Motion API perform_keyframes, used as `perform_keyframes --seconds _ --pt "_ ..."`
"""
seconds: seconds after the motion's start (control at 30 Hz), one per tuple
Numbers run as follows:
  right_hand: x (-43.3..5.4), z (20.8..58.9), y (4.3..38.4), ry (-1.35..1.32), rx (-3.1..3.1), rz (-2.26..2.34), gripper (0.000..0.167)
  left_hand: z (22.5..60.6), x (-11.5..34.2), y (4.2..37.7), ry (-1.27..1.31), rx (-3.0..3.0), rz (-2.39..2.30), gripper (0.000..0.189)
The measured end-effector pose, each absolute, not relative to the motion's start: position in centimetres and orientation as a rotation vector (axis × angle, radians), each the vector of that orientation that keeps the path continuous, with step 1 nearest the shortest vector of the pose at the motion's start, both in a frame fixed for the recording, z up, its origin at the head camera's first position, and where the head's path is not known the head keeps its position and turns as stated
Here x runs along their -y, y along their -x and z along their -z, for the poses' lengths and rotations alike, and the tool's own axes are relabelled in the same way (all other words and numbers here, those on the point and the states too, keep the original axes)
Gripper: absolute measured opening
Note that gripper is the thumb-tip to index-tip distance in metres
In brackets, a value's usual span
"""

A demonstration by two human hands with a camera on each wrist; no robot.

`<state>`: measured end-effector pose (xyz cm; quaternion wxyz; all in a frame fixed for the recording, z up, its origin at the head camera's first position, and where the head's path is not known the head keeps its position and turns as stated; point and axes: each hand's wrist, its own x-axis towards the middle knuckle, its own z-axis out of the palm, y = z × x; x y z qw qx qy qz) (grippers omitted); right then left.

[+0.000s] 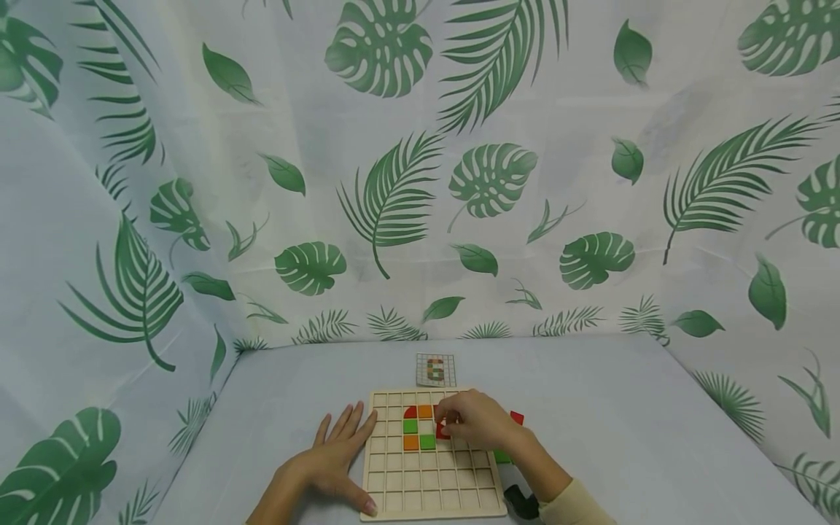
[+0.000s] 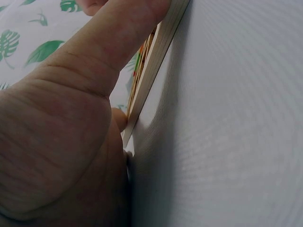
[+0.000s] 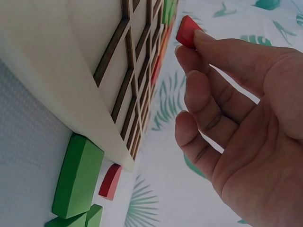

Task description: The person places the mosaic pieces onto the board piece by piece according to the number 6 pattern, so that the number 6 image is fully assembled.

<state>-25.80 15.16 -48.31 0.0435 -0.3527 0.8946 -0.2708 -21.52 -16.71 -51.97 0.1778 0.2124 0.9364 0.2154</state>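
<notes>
A wooden grid board (image 1: pixel 429 502) lies on the white table, with red, orange and green pieces set in its upper middle cells. My right hand (image 1: pixel 477 421) is over these pieces, and its thumb and forefinger pinch a small red block (image 3: pixel 188 31), held off the board in the right wrist view. The other fingers of that hand are bent and hold nothing. Along the board's left edge, my left hand (image 1: pixel 333 461) lies with fingers spread. Its thumb presses the lower left corner, also seen close up in the left wrist view.
A small pattern card (image 1: pixel 436 370) with a coloured figure on a grid lies beyond the board. To the board's right are loose green blocks (image 3: pixel 78 175) and a red block (image 3: pixel 110 181). A black object (image 1: pixel 521 502) is near the right forearm. Leaf-patterned cloth (image 1: pixel 420 219) hangs behind.
</notes>
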Motion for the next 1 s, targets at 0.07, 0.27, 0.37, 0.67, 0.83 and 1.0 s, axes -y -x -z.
perform_keyframes --seconds 0.07,0.27,0.37,0.67,0.83,1.0 --pt "-15.15 48.36 25.82 1.072 -2.741 0.816 0.011 51.95 16.69 21.51 -0.599 -2.649 -0.61 0.148" --pt "-15.05 48.57 25.81 1.039 -2.74 0.809 0.01 51.89 16.71 21.5 -0.604 -2.649 -0.615 0.148" --pt "-14.98 48.77 25.78 1.042 -2.747 0.788 0.01 51.92 16.73 21.52 -0.608 -2.65 -0.614 0.148" --pt "-14.72 49.07 25.5 1.071 -2.755 0.707 0.01 52.27 16.75 21.65 -0.606 -2.653 -0.601 0.148" --pt "-14.55 49.02 25.35 1.051 -2.773 0.664 0.011 52.12 16.7 21.57 -0.602 -2.648 -0.609 0.148" --pt "-14.45 48.86 25.15 1.044 -2.782 0.641 0.009 52.12 16.75 21.57 -0.607 -2.645 -0.612 0.148"
